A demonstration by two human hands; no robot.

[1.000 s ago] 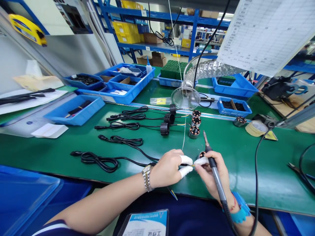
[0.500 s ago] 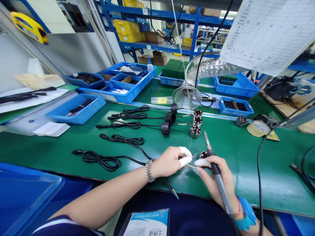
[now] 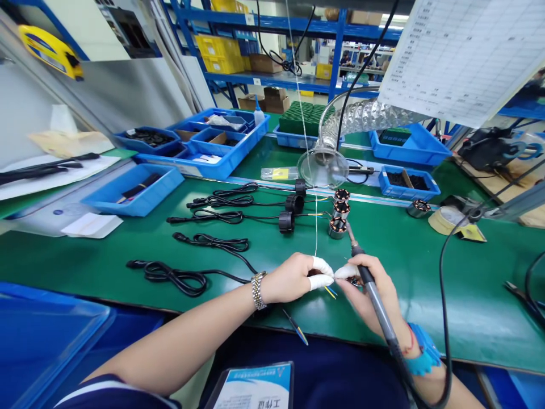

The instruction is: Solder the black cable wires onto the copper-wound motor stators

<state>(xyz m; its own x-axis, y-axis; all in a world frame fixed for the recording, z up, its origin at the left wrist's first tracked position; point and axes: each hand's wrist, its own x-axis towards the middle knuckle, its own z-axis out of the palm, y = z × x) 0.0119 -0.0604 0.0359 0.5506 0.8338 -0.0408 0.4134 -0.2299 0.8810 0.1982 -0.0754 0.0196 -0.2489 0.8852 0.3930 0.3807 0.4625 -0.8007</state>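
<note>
My left hand [image 3: 292, 278], with white finger covers on thumb and forefinger, is closed in a pinch on thin wires. Blue and yellow wire ends [image 3: 331, 292] stick out below those fingertips. Meeting them from the right, my right hand [image 3: 378, 298] pinches at the same spot and also holds a soldering iron [image 3: 378, 312], its tip pointing up and away. Partly hidden behind the right fingers is a copper-wound motor stator [image 3: 356, 282]. A thin pale strand [image 3: 315, 233], apparently solder wire, hangs down to the left hand. Black cables [image 3: 170, 277] lie beside my left arm.
Several stators [image 3: 338, 228] stand in a row, wired to cables with black caps [image 3: 286, 222]. Behind them is a clear fume funnel [image 3: 322, 169]. Blue trays [image 3: 131, 190] line the left and back. Pliers [image 3: 522, 298] lie at the right.
My fingertips have come together at the wires. The yellow wire at my right fingers now hangs below the left ones with a blue one. The iron's tip has shifted slightly left.
</note>
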